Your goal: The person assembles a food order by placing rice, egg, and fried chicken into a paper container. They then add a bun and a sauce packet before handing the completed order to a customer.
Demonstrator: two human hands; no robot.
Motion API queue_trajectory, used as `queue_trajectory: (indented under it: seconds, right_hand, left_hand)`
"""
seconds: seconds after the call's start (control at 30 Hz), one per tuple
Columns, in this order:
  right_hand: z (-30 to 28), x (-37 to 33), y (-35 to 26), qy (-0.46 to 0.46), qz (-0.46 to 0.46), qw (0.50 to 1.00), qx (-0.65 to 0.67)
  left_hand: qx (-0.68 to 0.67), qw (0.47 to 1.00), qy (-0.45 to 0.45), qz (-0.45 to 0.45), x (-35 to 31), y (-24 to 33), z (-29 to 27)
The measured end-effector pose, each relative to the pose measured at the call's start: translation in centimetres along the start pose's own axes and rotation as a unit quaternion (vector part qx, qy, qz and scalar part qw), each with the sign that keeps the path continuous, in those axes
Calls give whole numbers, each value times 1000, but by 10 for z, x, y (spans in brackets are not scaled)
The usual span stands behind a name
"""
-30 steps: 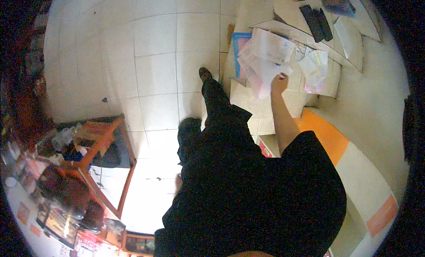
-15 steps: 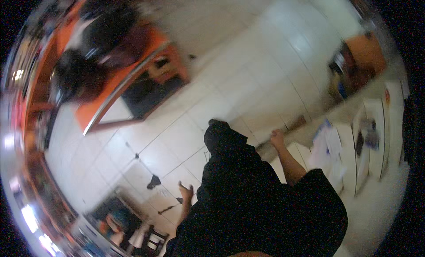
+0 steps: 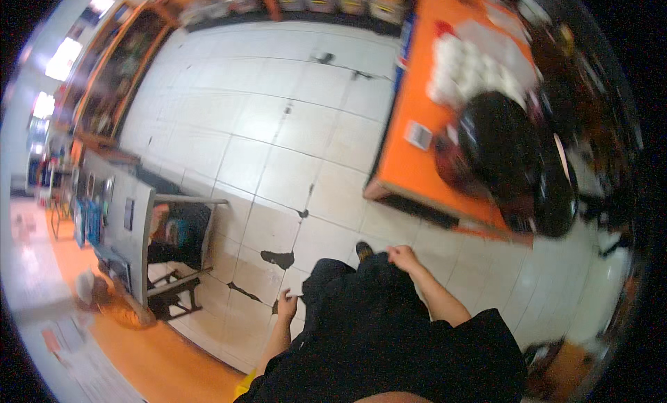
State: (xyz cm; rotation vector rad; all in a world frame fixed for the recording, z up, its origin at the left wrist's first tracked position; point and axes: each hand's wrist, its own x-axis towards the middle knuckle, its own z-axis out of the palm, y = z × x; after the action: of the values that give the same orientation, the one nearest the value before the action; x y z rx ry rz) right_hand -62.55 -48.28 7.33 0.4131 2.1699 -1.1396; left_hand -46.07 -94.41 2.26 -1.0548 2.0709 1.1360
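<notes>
Hands hang low over the white tiled floor (image 3: pixel 278 125), holding nothing. The left hand (image 3: pixel 285 307) is loosely curled beside the black clothes (image 3: pixel 375 333). The right hand (image 3: pixel 401 256) is half closed, touching the black cloth near a dark shoe (image 3: pixel 363 250). An orange table (image 3: pixel 410 160) stands near, with white cups (image 3: pixel 465 73) on its far end. Bins (image 3: pixel 333 0) along the far wall are too blurry to tell what is inside.

Open tiled floor (image 3: pixel 278 146) ahead; orange table (image 3: pixel 410 160) right, probably grey desk (image 3: pixel 128 215) left.
</notes>
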Motion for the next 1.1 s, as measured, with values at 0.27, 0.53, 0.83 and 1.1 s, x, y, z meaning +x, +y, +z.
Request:
queue_trajectory:
  seconds: [0.27,0.53,0.83,1.1]
  right_hand:
    - [102,211,-382,-72,-288,952,-76]
    - [87,371,-443,80,-68,966,-235]
    - [94,570,-671,99,86,946,-296]
    - [178,872,-1201,85,-247,955,-137]
  left_hand:
    - [50,994,-4,-98,112,-33,-127]
    - [-90,994,50,-25,395,250,-361]
    - [-263,955,132,49,643,518,-648]
    - [-200,977,58,-54,792,520,-774]
